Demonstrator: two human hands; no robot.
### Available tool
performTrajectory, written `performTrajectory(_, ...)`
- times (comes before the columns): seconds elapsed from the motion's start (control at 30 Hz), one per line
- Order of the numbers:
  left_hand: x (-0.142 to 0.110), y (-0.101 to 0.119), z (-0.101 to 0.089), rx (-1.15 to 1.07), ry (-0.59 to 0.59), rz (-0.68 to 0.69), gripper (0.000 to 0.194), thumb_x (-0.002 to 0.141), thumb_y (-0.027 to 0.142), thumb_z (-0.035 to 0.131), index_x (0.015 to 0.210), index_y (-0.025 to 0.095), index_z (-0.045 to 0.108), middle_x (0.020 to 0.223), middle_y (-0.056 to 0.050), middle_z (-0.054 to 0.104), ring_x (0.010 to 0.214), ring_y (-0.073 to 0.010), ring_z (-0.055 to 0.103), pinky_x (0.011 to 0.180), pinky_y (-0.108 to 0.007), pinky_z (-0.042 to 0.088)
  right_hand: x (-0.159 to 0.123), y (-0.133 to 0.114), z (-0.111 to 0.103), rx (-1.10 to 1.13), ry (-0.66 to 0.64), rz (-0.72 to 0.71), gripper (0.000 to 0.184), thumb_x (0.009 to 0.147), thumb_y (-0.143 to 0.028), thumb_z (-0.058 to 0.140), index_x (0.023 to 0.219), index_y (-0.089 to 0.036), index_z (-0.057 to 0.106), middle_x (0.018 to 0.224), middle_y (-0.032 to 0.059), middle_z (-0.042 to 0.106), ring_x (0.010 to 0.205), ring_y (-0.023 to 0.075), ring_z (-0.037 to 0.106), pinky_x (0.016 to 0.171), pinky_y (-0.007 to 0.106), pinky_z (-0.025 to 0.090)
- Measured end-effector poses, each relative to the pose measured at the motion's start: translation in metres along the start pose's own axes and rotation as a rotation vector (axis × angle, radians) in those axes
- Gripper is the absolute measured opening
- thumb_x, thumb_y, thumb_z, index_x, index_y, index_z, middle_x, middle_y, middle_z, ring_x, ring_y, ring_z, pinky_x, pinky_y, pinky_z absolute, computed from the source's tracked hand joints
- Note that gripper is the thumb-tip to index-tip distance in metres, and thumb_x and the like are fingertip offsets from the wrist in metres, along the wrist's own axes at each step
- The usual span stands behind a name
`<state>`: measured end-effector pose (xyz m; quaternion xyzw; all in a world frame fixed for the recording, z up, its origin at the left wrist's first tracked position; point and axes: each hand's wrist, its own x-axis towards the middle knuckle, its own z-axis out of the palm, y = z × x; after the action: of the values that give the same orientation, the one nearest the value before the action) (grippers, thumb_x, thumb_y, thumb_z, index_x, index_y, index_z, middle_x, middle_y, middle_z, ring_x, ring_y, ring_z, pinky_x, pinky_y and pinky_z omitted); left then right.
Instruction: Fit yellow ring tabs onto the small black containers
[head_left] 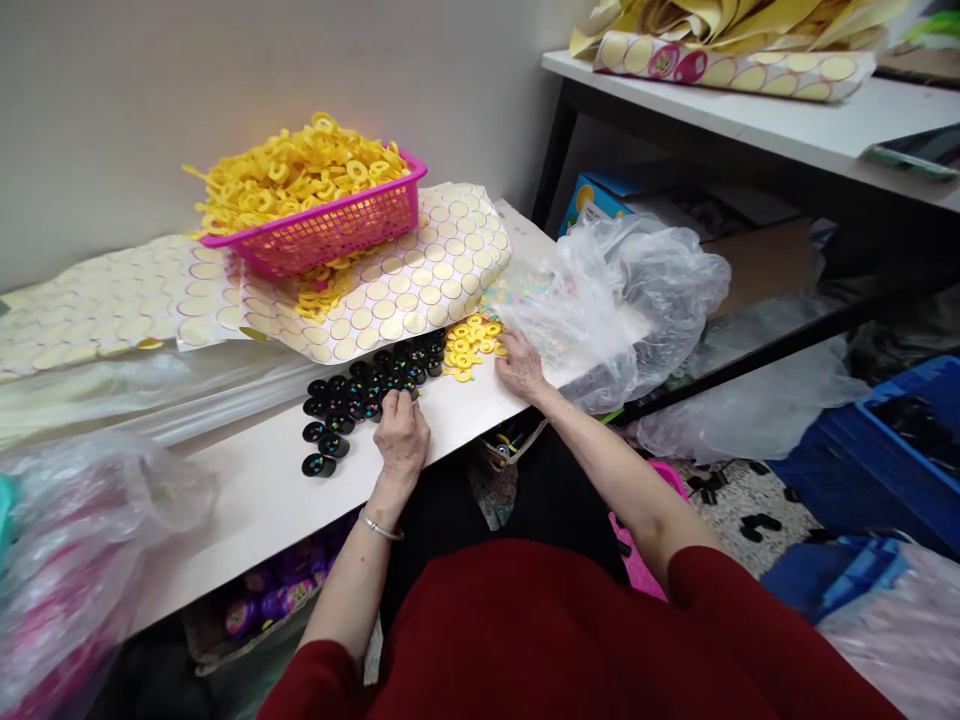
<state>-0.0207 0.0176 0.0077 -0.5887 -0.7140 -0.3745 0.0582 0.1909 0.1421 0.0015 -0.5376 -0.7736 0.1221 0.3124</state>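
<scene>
Black cups [352, 388] sat in a tight cluster just beyond the left hand [401, 430] and off to its left; back rows blurred together, some possibly covered by the fingers. Yellow rings [460, 345] lay in a loose pile between the hands, right up against the right hand [520, 368].

Left fingers were curled down and bunched; knuckles hid the tips, couldn't tell what they pinched, if anything. Yellow bit by them, too small to ID. Right hand was palm down, fingers bent onto the pile's edge; couldn't tell if it gripped a ring. Both forearms angled in over the smooth white tabletop [247, 520]; thin shiny bracelet [381, 524] on left wrist.

Cups: round, dark, coloured specks on top. Rings: flat. Beyond left hand: pink lattice basket [341, 225] heaped with yellow pieces [300, 170], on curling circle-printed sheets [457, 245]. Right of right hand: crumpled clear bag [652, 300], coloured contents smeared. Far left of left hand: filmy bag [97, 560], frame-cropped.
</scene>
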Motion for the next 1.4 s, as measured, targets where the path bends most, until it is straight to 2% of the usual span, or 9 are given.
performTrajectory(0.13, 0.011, 0.007, 0.007, 0.061, 0.007, -0.068, 0.026, 0.083, 0.022, 0.048, 0.103, 0.013, 0.060, 0.115, -0.018, 0.058, 0.098, -0.0244, 0.060, 0.074, -0.031, 0.046, -0.006, 0.001, -0.001, -0.005, 0.056, -0.092, 0.027, 0.084, -0.020, 0.042, 0.107, -0.014, 0.055, 0.119, 0.0181, 0.053, 0.106, 0.0241, 0.053, 0.083, 0.035, 0.047)
performTrajectory(0.33, 0.013, 0.010, 0.008, 0.107, -0.093, -0.003, 0.018, 0.086, 0.021, 0.045, 0.080, 0.015, 0.061, 0.104, -0.014, 0.062, 0.086, -0.0209, 0.060, 0.069, -0.029, 0.043, -0.011, -0.007, -0.001, -0.155, -0.081, -0.254, 0.024, 0.088, -0.015, 0.037, 0.102, -0.013, 0.056, 0.119, 0.0181, 0.053, 0.110, 0.0234, 0.051, 0.085, 0.033, 0.045)
performTrajectory(0.57, 0.005, 0.024, 0.013, -0.169, -0.089, 0.140, 0.012, 0.083, 0.023, 0.052, 0.087, 0.018, 0.062, 0.098, -0.008, 0.062, 0.081, -0.0154, 0.060, 0.070, -0.025, 0.046, -0.008, -0.007, 0.001, -0.221, -0.040, -0.322, 0.026, 0.092, -0.018, 0.033, 0.096, -0.015, 0.059, 0.114, 0.0149, 0.056, 0.104, 0.0233, 0.049, 0.084, 0.033, 0.042)
performTrajectory(0.7, 0.007, 0.031, 0.022, -0.335, -0.035, 0.105, 0.019, 0.081, 0.031, 0.058, 0.094, 0.017, 0.062, 0.095, -0.007, 0.063, 0.056, -0.0082, 0.049, 0.060, -0.024, 0.046, 0.007, -0.024, 0.002, -0.295, -0.077, -0.329, 0.028, 0.093, -0.018, 0.032, 0.101, -0.015, 0.060, 0.118, 0.0129, 0.057, 0.099, 0.0247, 0.046, 0.082, 0.035, 0.038)
performTrajectory(0.8, 0.007, 0.031, 0.025, -0.409, 0.037, 0.049, 0.030, 0.080, 0.041, 0.062, 0.095, 0.015, 0.061, 0.098, -0.008, 0.063, 0.048, -0.0043, 0.041, 0.050, -0.023, 0.042, 0.025, -0.041, 0.004, -0.318, -0.158, -0.330, 0.028, 0.093, -0.019, 0.035, 0.109, -0.015, 0.058, 0.118, 0.0131, 0.057, 0.101, 0.0267, 0.043, 0.080, 0.038, 0.035)
performTrajectory(0.93, 0.006, 0.027, 0.026, -0.395, 0.123, -0.015, 0.033, 0.082, 0.046, 0.059, 0.093, 0.015, 0.062, 0.099, -0.009, 0.063, 0.049, -0.0037, 0.042, 0.050, -0.022, 0.041, 0.041, -0.050, 0.008, -0.348, -0.278, -0.362, 0.027, 0.088, -0.013, 0.041, 0.109, -0.015, 0.058, 0.107, 0.0139, 0.059, 0.101, 0.0281, 0.042, 0.076, 0.038, 0.033)
performTrajectory(1.13, 0.008, 0.026, 0.028, -0.387, 0.147, -0.020, 0.026, 0.086, 0.040, 0.054, 0.086, 0.015, 0.062, 0.089, -0.008, 0.064, 0.064, -0.0106, 0.054, 0.060, -0.026, 0.047, 0.030, -0.034, 0.003, -0.355, -0.287, -0.379, 0.023, 0.086, -0.011, 0.042, 0.095, -0.014, 0.063, 0.096, 0.0139, 0.061, 0.094, 0.0271, 0.043, 0.072, 0.037, 0.028)
performTrajectory(1.27, 0.009, 0.029, 0.024, -0.385, 0.149, -0.053, 0.025, 0.090, 0.036, 0.047, 0.085, 0.016, 0.063, 0.084, -0.008, 0.064, 0.084, -0.0162, 0.061, 0.079, -0.031, 0.049, 0.009, -0.022, -0.001, -0.313, -0.215, -0.336, 0.022, 0.088, -0.014, 0.042, 0.089, -0.015, 0.064, 0.089, 0.0127, 0.060, 0.087, 0.0251, 0.042, 0.069, 0.035, 0.027)
performTrajectory(1.4, 0.000, 0.028, 0.017, -0.338, 0.206, -0.032, 0.023, 0.090, 0.033, 0.046, 0.084, 0.017, 0.062, 0.082, -0.007, 0.064, 0.080, -0.0152, 0.062, 0.077, -0.031, 0.050, -0.009, -0.017, -0.004, -0.307, -0.147, -0.295, 0.022, 0.087, -0.013, 0.042, 0.086, -0.015, 0.064, 0.087, 0.0120, 0.059, 0.083, 0.0242, 0.041, 0.066, 0.035, 0.025)
